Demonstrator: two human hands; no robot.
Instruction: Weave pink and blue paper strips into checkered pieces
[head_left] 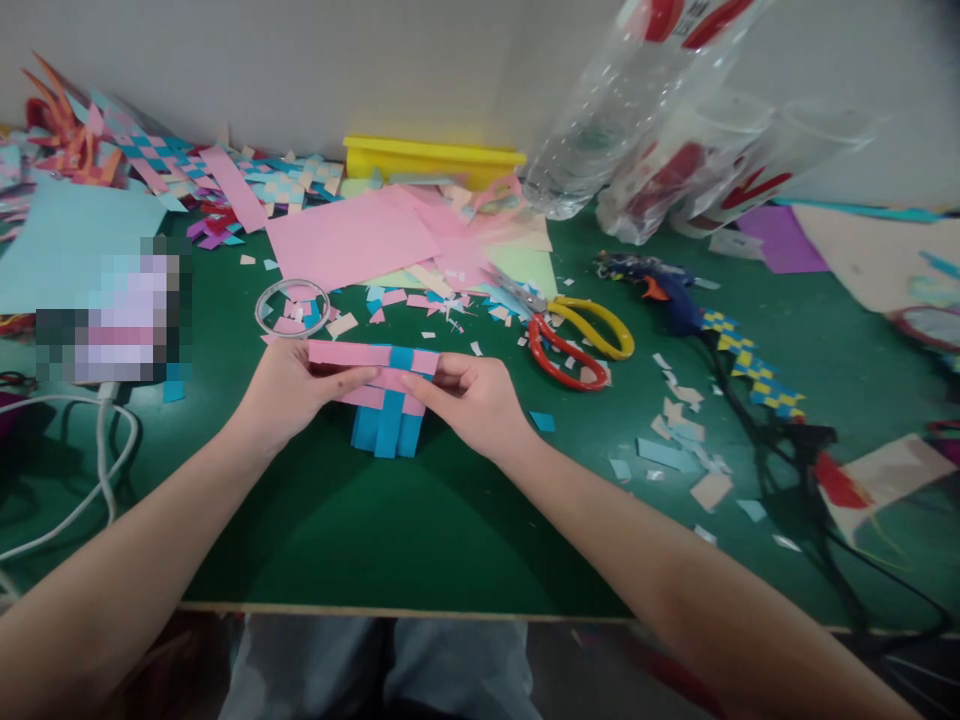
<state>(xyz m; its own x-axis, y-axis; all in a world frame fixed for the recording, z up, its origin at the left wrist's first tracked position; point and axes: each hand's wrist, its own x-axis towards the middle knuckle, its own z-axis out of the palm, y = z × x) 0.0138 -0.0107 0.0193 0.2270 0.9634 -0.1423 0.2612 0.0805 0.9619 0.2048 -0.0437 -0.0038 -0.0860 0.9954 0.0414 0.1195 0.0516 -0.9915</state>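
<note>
A piece of woven paper strips (391, 425), pink crossing blue, is held up just above the green table. My left hand (289, 390) pinches its pink strips from the left, the thumb lying along the front. On the other side my right hand (476, 400) grips the right end, thumb in front and fingers behind. Both thumbs come close together near the middle of the weave. The blue strips hang down below the pink ones. Behind my left hand a clear tape roll (292, 308) lies among paper scraps.
Scissors (570, 335) with red and yellow handles lie beyond my right hand. Pink paper sheets (352, 235) and a yellow holder (435, 160) are at the back. Plastic-wrapped cups (697, 160) lean right; a white cable (105, 450) runs left. Paper scraps (690, 430) dot the green table (465, 540).
</note>
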